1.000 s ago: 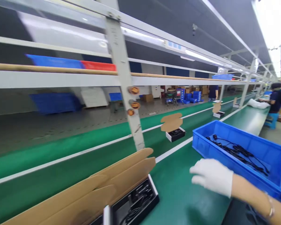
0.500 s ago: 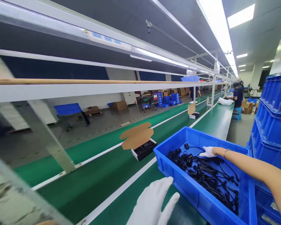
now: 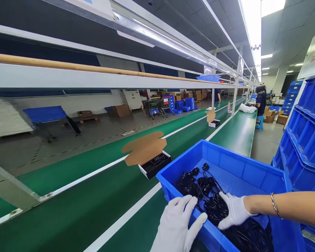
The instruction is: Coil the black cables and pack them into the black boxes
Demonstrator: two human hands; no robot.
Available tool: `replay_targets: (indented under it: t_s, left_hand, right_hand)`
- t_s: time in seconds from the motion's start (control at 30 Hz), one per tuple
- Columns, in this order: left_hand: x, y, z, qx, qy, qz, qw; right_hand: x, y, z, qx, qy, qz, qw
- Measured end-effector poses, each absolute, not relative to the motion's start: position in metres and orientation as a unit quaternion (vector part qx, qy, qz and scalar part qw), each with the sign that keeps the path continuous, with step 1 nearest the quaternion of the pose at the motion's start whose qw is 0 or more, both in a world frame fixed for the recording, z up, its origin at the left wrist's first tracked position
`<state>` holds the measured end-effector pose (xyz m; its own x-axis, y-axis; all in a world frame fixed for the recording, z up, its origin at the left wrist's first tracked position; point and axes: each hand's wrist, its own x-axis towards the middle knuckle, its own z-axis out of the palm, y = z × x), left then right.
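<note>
A blue plastic bin (image 3: 245, 165) stands on the green surface before me, with a tangled heap of black cables (image 3: 211, 206) and small dark plug-like ends inside. My right hand (image 3: 235, 210), in a white glove, is down in the bin on the cables, thumb and fingers spread. My left hand (image 3: 177, 222), also gloved, is at the bin's near left rim with its thumb apart from the fingers and nothing in its grasp. Left of the bin, an open carton (image 3: 154, 164) with a brown lid flap holds dark items I cannot make out.
A green conveyor belt (image 3: 94, 210) runs into the distance, with another open box (image 3: 214, 122) farther along. Stacked blue crates (image 3: 304, 140) rise at my right. A shelf rail (image 3: 94, 75) crosses above the belt. A co-worker (image 3: 261, 99) is farther down the line.
My right hand has come nearer through the bin, onto the middle of the cable heap. My left hand has reached the bin's rim. The view has shifted slightly.
</note>
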<state>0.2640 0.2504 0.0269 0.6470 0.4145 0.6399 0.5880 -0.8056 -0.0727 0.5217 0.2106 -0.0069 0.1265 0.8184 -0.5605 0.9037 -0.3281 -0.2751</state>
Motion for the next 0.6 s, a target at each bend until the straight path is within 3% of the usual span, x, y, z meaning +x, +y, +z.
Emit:
replay_targets:
  t_s: [0.07,0.17,0.33,0.6]
  left_hand:
    - [0.266,0.249,0.026,-0.894,-0.276,-0.322,0.144]
    - [0.269,0.247,0.025,-0.898,-0.274,-0.319,0.127]
    - [0.270,0.247,0.022,-0.904,-0.279,-0.299,0.121]
    - [0.274,0.244,0.022,-0.917,-0.296,-0.255,0.084]
  right_hand:
    - [0.501,0.203,-0.005,0.754,0.557,-0.334,0.101]
    - [0.490,0.198,-0.004,0.764,0.549,-0.329,0.085]
    - [0.505,0.197,-0.018,0.774,0.567,-0.283,0.023]
    - [0.510,0.204,-0.051,0.717,0.595,-0.333,-0.143]
